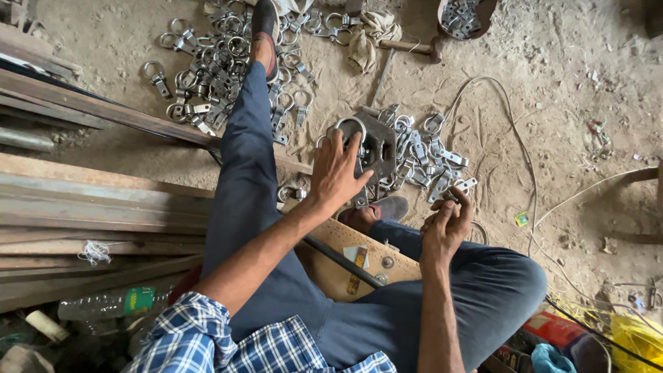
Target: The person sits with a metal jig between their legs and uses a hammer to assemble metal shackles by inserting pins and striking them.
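Left hand spread, pressing ring onto block; right hand pinches clamp. Risk: ring slips, fingers nipped.

Two hands were in view, the left hand and the right hand. One dark metal block lay at the frame's centre. The ring clamps lay in two heaps, one upper left and one centre right, too many to count. One hammer and one plastic bottle showed.
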